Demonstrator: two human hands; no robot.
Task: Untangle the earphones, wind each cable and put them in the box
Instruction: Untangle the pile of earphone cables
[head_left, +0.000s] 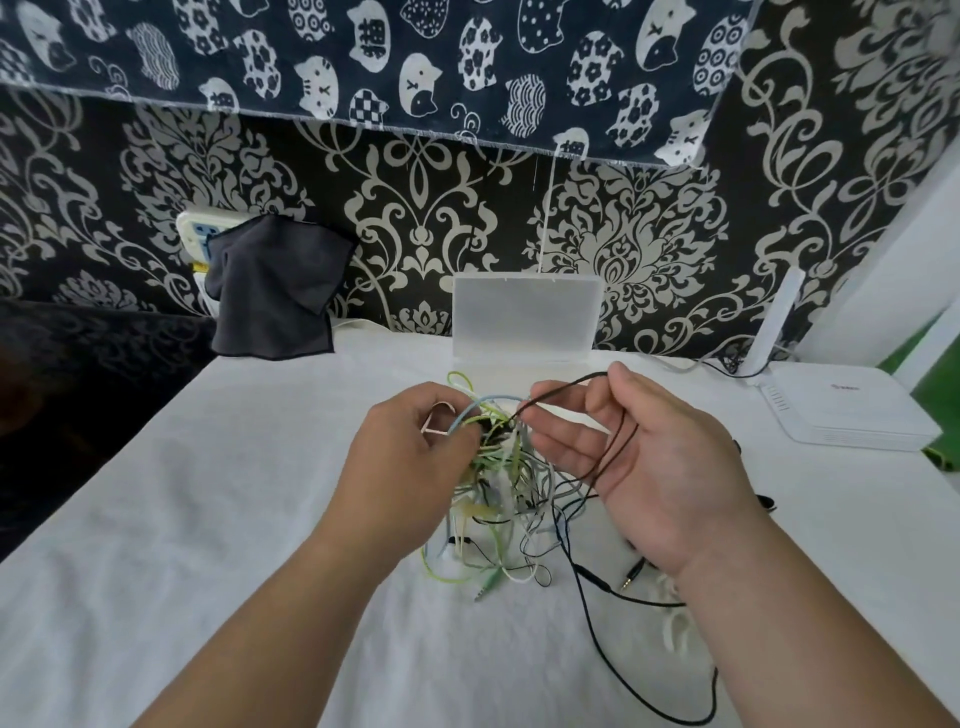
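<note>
From the head camera, the tangle of earphones (498, 467) hangs just below the centre of the view, a knot of green, pale blue, white, grey and black cables lifted off the white tablecloth (234, 519), with its lower loops trailing onto the cloth toward 6 o'clock. The left hand (410, 452) comes in from 7 o'clock, back toward the camera, its fingers closed together in a pinch on the upper left of the knot, where a pale blue loop and a pinkish loop show between them. The right hand (644, 462) comes in from 5 o'clock, palm turned up and toward the tangle, fingers loosely curled apart; the black cable (618, 447) runs over its thumb at the top, down across the palm, and on toward 6 o'clock in a long loop on the cloth. A gold-tipped jack plug (631, 581) lies on the cloth just beside the right wrist, and a green plug (485, 590) lies at the tangle's lower edge. The translucent box (524, 322) stands open at 12 o'clock from the hands, its lid upright against the patterned wall. A dark grey cloth (275, 291) hangs at 10 o'clock and a white router (841, 410) sits at 3 o'clock.
</note>
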